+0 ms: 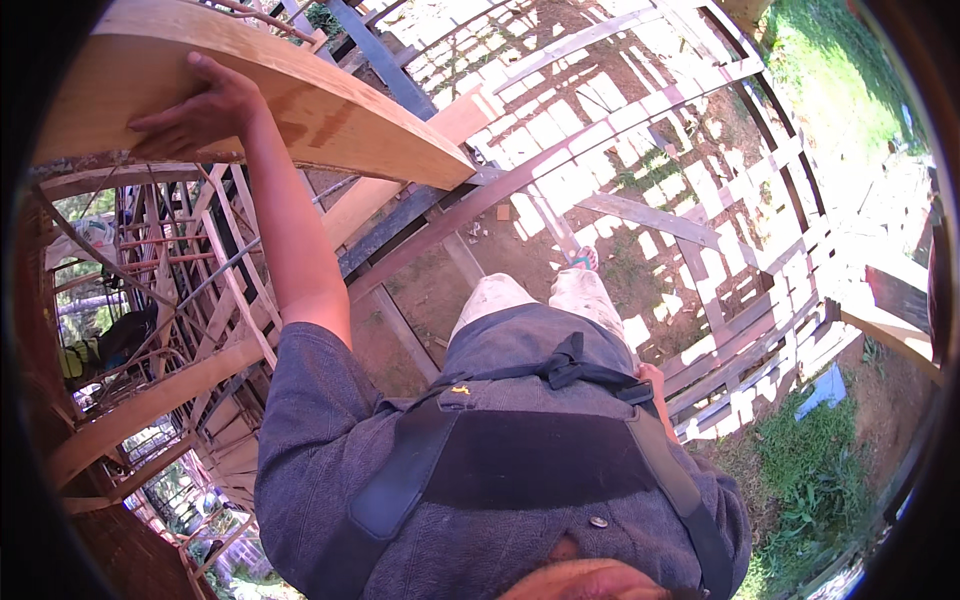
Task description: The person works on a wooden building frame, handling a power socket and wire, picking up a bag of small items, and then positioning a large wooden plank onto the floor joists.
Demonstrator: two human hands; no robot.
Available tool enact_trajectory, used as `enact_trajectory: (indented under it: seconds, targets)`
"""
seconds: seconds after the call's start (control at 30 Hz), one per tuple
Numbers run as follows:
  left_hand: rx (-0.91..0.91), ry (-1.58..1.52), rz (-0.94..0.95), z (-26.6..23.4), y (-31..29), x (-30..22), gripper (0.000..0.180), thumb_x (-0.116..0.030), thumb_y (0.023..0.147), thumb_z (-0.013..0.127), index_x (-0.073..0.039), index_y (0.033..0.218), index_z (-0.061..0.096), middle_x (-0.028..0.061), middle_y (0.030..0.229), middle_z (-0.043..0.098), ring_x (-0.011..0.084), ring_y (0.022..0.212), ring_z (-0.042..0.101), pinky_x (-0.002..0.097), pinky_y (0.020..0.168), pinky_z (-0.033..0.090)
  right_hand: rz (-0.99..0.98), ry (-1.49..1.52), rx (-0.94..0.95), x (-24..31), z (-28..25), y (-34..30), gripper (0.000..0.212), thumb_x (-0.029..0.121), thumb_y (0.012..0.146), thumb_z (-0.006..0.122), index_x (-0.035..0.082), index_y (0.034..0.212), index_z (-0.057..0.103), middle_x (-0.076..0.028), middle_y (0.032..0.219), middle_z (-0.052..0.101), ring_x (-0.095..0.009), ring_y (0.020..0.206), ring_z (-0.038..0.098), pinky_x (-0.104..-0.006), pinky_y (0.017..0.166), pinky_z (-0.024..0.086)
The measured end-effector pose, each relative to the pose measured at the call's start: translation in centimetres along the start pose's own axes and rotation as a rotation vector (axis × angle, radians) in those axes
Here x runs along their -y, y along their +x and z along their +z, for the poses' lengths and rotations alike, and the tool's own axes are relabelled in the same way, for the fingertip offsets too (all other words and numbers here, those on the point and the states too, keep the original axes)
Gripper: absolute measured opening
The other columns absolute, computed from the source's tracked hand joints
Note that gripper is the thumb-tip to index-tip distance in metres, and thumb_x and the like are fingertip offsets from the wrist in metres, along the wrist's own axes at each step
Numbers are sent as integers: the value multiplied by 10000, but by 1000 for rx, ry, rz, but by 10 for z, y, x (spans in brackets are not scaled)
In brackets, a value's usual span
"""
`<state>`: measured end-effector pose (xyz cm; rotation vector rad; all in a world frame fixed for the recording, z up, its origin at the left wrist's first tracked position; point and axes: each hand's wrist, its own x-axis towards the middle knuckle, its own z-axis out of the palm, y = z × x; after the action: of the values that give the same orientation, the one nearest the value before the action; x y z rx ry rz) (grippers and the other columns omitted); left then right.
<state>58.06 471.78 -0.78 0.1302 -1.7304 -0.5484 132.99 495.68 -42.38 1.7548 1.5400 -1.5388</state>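
A wide, smooth wooden beam (330, 115) runs from the upper left toward the middle, its narrow end nearest the centre. My left arm is stretched up to it, and my left hand (205, 110) lies against its broad face with the thumb and fingers apart. How the beam's far end is held up cannot be made out. Low beside my right hip, my right hand (653, 385) shows only in part. Its fingers are mostly hidden behind my body and the strap, so whether it holds anything is unclear.
Wooden framing rails (570, 150) cross over the dirt ground ahead, mottled with sunlight. A dark metal bar (385, 60) passes behind the beam. Thin rods and timber scaffolding (215, 250) crowd the left. Grass (810, 455) grows at the lower right, near a pale blue scrap (822, 392).
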Motion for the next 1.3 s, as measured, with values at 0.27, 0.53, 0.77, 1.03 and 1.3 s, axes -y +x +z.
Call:
enact_trajectory:
  seconds: [0.27, 0.53, 0.77, 1.03, 1.3]
  targets:
    - [-62, 92, 120, 9, -5, 5, 1241, -877, 707, 382, 47, 1469, 56, 454, 1427, 25, 569, 1355, 71, 680, 1022, 128, -28, 246, 33, 160, -38, 117, 315, 172, 940, 483, 21, 1206, 558, -124, 934, 671, -188, 713, 659, -286, 575, 505]
    - [-93, 43, 201, 4, -6, -7, 1105, -783, 821, 323, 90, 1452, 80, 482, 1397, 37, 596, 1321, 140, 666, 1007, 240, -183, -6, 196, 279, 11, 149, 315, 187, 937, 491, 63, 1214, 577, -102, 958, 679, -154, 730, 637, -282, 616, 496]
    - [-23, 86, 155, 5, -11, -11, 956, -666, 919, 245, 93, 1454, 19, 445, 1439, -29, 562, 1366, 44, 629, 1082, 119, -183, -138, 271, 288, -6, 154, 319, 169, 938, 481, 54, 1230, 537, -105, 951, 676, -150, 706, 633, -275, 567, 465]
    - [-40, 49, 190, 5, -9, -4, 923, -642, 928, 247, 70, 1466, 12, 422, 1456, -50, 552, 1376, 2, 624, 1089, 77, -58, -119, 212, 250, -57, 177, 350, 188, 946, 472, 48, 1264, 515, -132, 966, 681, -191, 668, 659, -283, 546, 522]
    - [-298, 114, 382, 17, -5, -4, 714, -503, 960, 398, 21, 1432, 289, 398, 1417, 220, 550, 1295, 261, 580, 1066, 237, -99, -75, 243, 236, -41, 165, 350, 177, 948, 485, -8, 1244, 513, -158, 954, 669, -216, 741, 668, -298, 580, 520]
